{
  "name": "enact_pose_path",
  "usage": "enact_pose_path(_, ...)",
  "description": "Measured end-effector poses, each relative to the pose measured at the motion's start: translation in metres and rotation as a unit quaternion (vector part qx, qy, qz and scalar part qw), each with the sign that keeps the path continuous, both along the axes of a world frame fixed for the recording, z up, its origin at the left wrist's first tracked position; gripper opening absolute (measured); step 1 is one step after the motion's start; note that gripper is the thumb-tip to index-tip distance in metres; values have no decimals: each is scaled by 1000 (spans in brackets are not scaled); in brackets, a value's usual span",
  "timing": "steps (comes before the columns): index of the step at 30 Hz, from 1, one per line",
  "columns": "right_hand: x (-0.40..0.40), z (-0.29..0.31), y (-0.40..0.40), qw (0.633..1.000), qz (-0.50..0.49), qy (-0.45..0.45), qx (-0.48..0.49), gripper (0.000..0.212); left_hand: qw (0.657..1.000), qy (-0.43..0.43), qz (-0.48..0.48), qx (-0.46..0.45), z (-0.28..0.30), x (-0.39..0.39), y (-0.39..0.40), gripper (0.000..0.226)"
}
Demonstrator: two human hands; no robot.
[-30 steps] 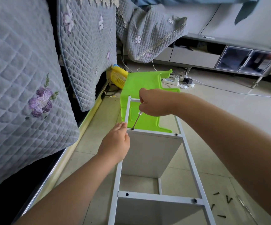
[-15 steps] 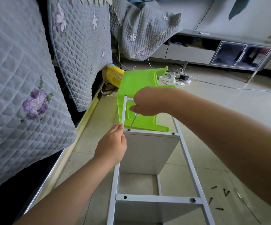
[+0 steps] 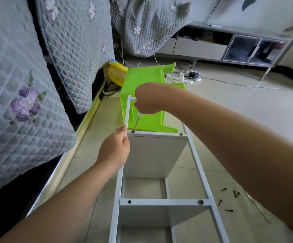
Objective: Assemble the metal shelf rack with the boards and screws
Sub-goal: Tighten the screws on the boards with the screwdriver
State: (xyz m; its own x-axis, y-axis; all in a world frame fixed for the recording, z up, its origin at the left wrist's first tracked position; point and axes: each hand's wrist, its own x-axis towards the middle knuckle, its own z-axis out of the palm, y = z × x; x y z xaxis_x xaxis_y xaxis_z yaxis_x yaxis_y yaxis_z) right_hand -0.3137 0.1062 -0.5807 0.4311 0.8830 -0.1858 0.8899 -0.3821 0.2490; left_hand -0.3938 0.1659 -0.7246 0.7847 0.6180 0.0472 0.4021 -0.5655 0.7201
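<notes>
1. Compared with a second ago, the right hand sits slightly lower over the frame's far end and the screwdriver stands steeper; its tip stays in the same corner hole, and the left hand has hardly shifted.
2. The right hand reaches in from the right with its fingers curled round the screwdriver's handle, which is mostly hidden inside the fist; the thin shaft slants down and left to the hole.
3. The left hand lies against the left rail of the metal rack, just below the corner being screwed. Its fingers are together and point up along the rail; whether the thumb wraps behind the rail I cannot tell.
4. The rack lies flat on the tiled floor, running away from the viewer, beside a quilt-covered sofa. Its frame is pale grey, with crossbars bearing dark screw holes.
5. A light board stands under the far crossbar, another under the nearer one.
6. Loose dark screws lie on the floor right of the rack.
7. A green plastic stool lies tipped just beyond the rack's far end.
</notes>
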Motion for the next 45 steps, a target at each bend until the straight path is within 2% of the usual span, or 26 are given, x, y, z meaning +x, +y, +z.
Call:
enact_pose_path(5, 3, 4, -7, 999, -3, 49, 2, 33, 1000, -19, -5, -23, 1, -1, 0, 41)
enact_pose_path(12, 7, -8, -5, 993, -10, 70, 97, 30, 1000, -21, 2, -20, -1, -2, 1, 42)
enact_pose_path(15, 12, -10, -7, 990, -57, 77, 108, 30, 1000, -19, 3, -11, -2, -2, 2, 42)
enact_pose_path(18, 14, -15, -10, 977, -120, 121, 129, 41, 1000, -17, -4, 1, -2, -2, 3, 42)
enact_pose_path(20, 20, -22, -17, 961, -151, 169, 160, 41, 1000, 5, -11, 22, 1, -1, 3, 43)
enact_pose_path(23, 37, -32, -48, 907, -213, 253, 260, 31, 990, 77, -25, 112, 5, 0, 4, 44)
enact_pose_path(25, 54, -41, -78, 875, -261, 249, 324, 30, 974, 111, -24, 197, 8, 3, 4, 44)
enact_pose_path(27, 70, -53, -114, 846, -309, 222, 373, 30, 961, 131, -26, 243, 14, 7, -4, 40)
enact_pose_path(29, 83, -71, -153, 825, -350, 208, 392, 31, 950, 129, -70, 276, 19, 17, -22, 45)
enact_pose_path(32, 93, -113, -211, 832, -399, 176, 343, 31, 938, 122, -166, 280, 22, 38, -67, 50)
enact_pose_path(36, 87, -189, -270, 849, -439, 189, 227, 30, 923, 120, -243, 273, 19, 71, -119, 59)
enact_pose_path(39, 68, -242, -291, 847, -446, 223, 184, 32, 918, 144, -252, 272, 17, 95, -139, 44)
enact_pose_path(41, 55, -272, -296, 843, -448, 244, 169, 31, 917, 161, -245, 271, 14, 104, -147, 43)
enact_pose_path(45, 39, -318, -302, 852, -445, 262, 87, 15, 905, 196, -239, 291, 10, 109, -153, 45)
